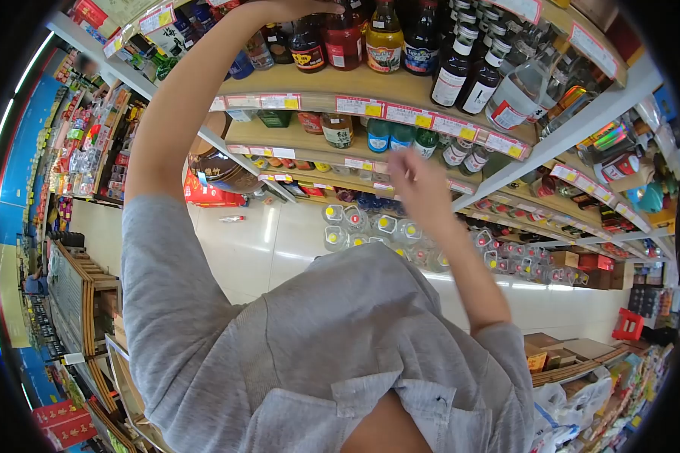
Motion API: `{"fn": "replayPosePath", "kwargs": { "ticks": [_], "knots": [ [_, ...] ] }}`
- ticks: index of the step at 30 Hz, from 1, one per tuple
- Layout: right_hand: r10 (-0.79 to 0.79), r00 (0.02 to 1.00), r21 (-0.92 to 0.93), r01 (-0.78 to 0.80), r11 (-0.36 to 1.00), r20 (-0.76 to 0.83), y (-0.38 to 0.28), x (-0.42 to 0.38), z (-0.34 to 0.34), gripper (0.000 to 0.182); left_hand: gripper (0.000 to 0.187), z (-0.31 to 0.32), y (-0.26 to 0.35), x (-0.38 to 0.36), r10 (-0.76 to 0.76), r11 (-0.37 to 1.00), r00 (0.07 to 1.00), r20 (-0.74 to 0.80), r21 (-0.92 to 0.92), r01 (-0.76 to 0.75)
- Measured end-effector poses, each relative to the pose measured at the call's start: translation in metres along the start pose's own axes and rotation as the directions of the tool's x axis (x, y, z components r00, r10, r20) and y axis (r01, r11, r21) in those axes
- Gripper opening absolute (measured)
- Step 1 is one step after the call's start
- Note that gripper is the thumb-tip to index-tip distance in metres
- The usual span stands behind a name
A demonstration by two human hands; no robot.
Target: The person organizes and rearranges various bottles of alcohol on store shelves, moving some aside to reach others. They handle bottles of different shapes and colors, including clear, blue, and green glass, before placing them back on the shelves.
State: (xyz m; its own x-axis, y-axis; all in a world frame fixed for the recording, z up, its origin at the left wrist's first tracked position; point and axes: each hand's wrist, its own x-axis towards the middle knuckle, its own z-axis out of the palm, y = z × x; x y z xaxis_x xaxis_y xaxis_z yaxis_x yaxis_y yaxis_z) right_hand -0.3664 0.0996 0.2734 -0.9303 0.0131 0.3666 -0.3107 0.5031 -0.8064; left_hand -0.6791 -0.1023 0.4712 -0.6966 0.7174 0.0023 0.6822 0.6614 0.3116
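My left hand (298,9) reaches up to the upper shelf and is partly cut off by the top edge of the view. It is over the tops of a dark bottle (307,44) and a red bottle (342,39); whether it grips either one is hidden. A yellow bottle (384,39) and a dark blue-labelled bottle (420,41) stand to the right. My right hand (419,185), smeared by motion, is in front of the lower shelves, near green bottles (425,142) and a teal bottle (378,136). Nothing can be made out in it.
Price-tagged shelf edges (400,113) run across in front of me. Several clear jugs (355,219) with coloured caps stand on the tiled floor (268,241). A large brown jar (223,167) sits at the lower left of the shelves. Far right is a red stool (628,325).
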Motion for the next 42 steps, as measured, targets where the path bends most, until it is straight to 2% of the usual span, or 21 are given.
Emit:
{"fn": "replayPosePath", "kwargs": {
  "ticks": [1, 3, 5, 7, 8, 9, 10, 13, 14, 15, 18, 21, 26, 30, 33, 35, 36, 39, 40, 42],
  "knots": [
    [-0.146, 0.986, -0.108, 0.136, 0.985, -0.084, -0.013, 0.028, -0.015, 0.016, 0.064, 0.0, 0.005, 0.001, -0.07, 0.997, 0.997, -0.015, 0.012, 0.07],
    [-0.192, 0.98, -0.33, 0.166, 0.929, -0.048, -0.033, 0.083, -0.043, 0.016, 0.069, 0.005, 0.007, 0.001, -0.071, 0.994, 0.992, -0.108, 0.077, 0.079],
    [-0.414, 0.904, -0.448, 0.33, 0.831, -0.102, -0.04, 0.14, -0.054, 0.021, 0.072, 0.005, 0.012, -0.001, -0.088, 0.984, 0.985, -0.149, 0.142, 0.109],
    [-0.39, 0.919, -0.694, 0.243, 0.677, -0.058, -0.044, 0.191, -0.061, 0.036, 0.073, 0.003, 0.023, -0.004, -0.118, 0.968, 0.983, -0.138, 0.204, 0.145],
    [-0.318, 0.945, -0.735, 0.16, 0.658, -0.079, -0.072, 0.197, -0.065, 0.041, 0.072, 0.009, 0.025, -0.007, -0.094, 0.975, 0.972, -0.216, 0.176, 0.133],
    [-0.25, 0.962, -0.774, 0.078, 0.629, -0.106, -0.096, 0.204, -0.066, 0.048, 0.07, 0.01, 0.025, -0.008, -0.098, 0.978, 0.971, -0.218, 0.162, 0.135],
    [-0.169, 0.983, -0.825, 0.04, 0.563, -0.068, -0.092, 0.223, -0.067, 0.053, 0.069, 0.008, 0.026, -0.008, -0.1, 0.98, 0.97, -0.224, 0.149, 0.135],
    [-0.077, 0.995, -0.818, -0.003, 0.575, -0.057, -0.092, 0.252, -0.063, 0.056, 0.065, 0.012, 0.034, -0.009, -0.159, 0.956, 0.947, -0.28, 0.196, 0.218],
    [0.02, 0.998, -0.816, -0.053, 0.575, -0.051, -0.104, 0.252, -0.061, 0.06, 0.064, 0.013, 0.035, -0.008, -0.168, 0.949, 0.942, -0.291, 0.21, 0.234],
    [0.011, 0.998, -0.829, -0.051, 0.557, -0.054, -0.105, 0.255, -0.058, 0.061, 0.063, 0.013, 0.034, -0.009, -0.178, 0.942, 0.937, -0.302, 0.224, 0.251],
    [0.002, 0.998, -0.855, -0.054, 0.516, -0.062, -0.096, 0.271, -0.052, 0.066, 0.06, 0.012, 0.027, -0.011, -0.076, 0.976, 0.962, -0.263, 0.178, 0.126],
    [0.043, 0.996, -0.849, -0.086, 0.521, -0.074, -0.093, 0.279, -0.051, 0.072, 0.058, 0.011, 0.024, -0.011, -0.036, 0.983, 0.968, -0.249, 0.167, 0.079],
    [0.109, 0.993, -0.846, -0.095, 0.525, -0.043, -0.1, 0.282, -0.053, 0.077, 0.056, 0.014, 0.02, -0.007, -0.032, 0.98, 0.959, -0.281, 0.182, 0.086],
    [0.091, 0.993, -0.838, 0.016, 0.545, 0.078, -0.08, 0.304, -0.058, 0.071, 0.059, 0.016, 0.012, -0.008, 0.017, 0.988, 0.949, -0.314, 0.149, 0.032],
    [0.135, 0.956, -0.78, 0.125, 0.613, 0.259, -0.068, 0.317, -0.073, 0.061, 0.061, 0.029, 0.0, 0.006, 0.102, 0.957, 0.885, -0.455, 0.287, 0.037],
    [0.207, 0.901, -0.697, 0.133, 0.705, 0.382, -0.054, 0.331, -0.08, 0.055, 0.06, 0.017, 0.003, 0.006, 0.037, 0.984, 0.955, -0.293, 0.175, 0.016],
    [-0.003, 0.876, -0.51, 0.284, 0.812, 0.483, -0.044, 0.328, -0.083, 0.05, 0.06, 0.012, 0.005, 0.005, 0.012, 0.993, 0.979, -0.205, 0.118, 0.012],
    [0.241, 0.875, -0.599, 0.067, 0.798, 0.419, -0.056, 0.323, -0.09, 0.051, 0.058, 0.012, 0.003, 0.003, 0.071, 0.995, 0.977, -0.203, 0.078, -0.056],
    [0.105, 0.866, -0.578, 0.231, 0.783, 0.489, -0.046, 0.328, -0.091, 0.055, 0.062, 0.012, 0.003, 0.002, 0.06, 0.997, 0.979, -0.195, 0.057, -0.049],
    [0.15, 0.876, -0.577, 0.164, 0.8, 0.458, -0.05, 0.325, -0.09, 0.06, 0.067, 0.014, 0.003, 0.001, 0.052, 0.996, 0.973, -0.225, 0.088, -0.033]
  ]
}}
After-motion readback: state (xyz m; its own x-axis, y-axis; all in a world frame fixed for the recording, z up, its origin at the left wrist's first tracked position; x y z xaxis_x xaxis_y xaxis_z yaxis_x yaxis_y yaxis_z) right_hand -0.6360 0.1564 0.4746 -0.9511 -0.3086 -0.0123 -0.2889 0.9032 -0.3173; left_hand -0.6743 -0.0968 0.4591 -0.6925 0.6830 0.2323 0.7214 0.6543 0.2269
